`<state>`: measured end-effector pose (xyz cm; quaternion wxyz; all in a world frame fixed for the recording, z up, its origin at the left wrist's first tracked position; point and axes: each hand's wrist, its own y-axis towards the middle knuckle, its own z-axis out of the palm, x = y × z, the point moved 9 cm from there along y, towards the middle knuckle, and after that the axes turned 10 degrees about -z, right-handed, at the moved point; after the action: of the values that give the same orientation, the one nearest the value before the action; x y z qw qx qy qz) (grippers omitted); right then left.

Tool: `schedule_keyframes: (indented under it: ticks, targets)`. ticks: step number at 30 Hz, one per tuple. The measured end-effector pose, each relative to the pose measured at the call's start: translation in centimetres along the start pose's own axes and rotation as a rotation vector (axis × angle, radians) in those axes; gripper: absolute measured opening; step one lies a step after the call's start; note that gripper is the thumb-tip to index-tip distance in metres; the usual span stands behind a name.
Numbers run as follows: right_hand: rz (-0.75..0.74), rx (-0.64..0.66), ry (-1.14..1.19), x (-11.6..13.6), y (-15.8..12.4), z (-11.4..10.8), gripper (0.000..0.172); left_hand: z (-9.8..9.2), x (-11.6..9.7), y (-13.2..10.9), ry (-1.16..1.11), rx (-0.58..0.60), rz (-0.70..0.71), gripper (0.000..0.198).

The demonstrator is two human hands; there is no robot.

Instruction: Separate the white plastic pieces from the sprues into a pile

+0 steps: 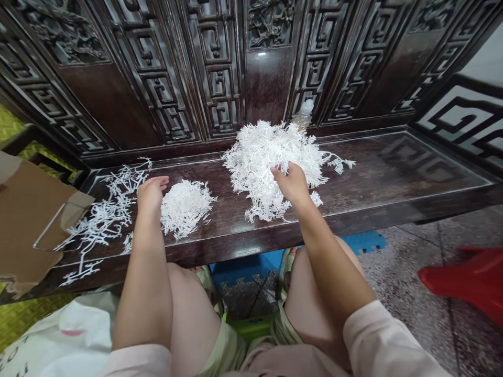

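Note:
A large heap of white branching sprigs [251, 162], perhaps plastic or paper, lies on a dark polished wooden bench [393, 180]. My right hand [290, 182] rests at the heap's front edge, with its fingertips among the sprigs. Whether they grip one is hidden. To the left sits a smaller, denser heap [185, 208]. My left hand [151, 193] lies palm down next to it, holding nothing. Loose sprigs [106, 220] are strewn further left, near that hand.
Carved dark wooden panels [216, 68] rise behind the bench, and a plastic bottle [304, 115] stands behind the large heap. A cardboard sheet [31, 220] overlaps the bench's left end. Below are a white plastic bag [66, 335], a blue foam mat [361, 243] and a red stool [467, 283].

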<state>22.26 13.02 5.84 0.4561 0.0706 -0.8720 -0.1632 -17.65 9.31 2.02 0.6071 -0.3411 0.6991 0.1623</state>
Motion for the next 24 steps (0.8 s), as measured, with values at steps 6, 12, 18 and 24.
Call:
schedule_keyframes:
  ticks: [6,12,18,24]
  targets:
    - [0.049,0.122,0.129,-0.2,-0.5,2.1,0.022,4.4,-1.6,-4.4,0.099,0.193,0.062,0.023]
    - [0.165,0.415,0.5,1.3,-2.4,6.0,0.018,13.7,-0.8,-15.0,0.324,0.869,0.128,0.039]
    - [0.176,0.582,0.61,2.4,-3.6,7.6,0.01,14.6,0.2,-15.2,0.259,0.774,0.151,0.029]
    - [0.14,0.662,0.603,3.2,-4.0,7.8,0.012,13.1,-0.7,-13.7,0.214,0.623,0.187,0.025]
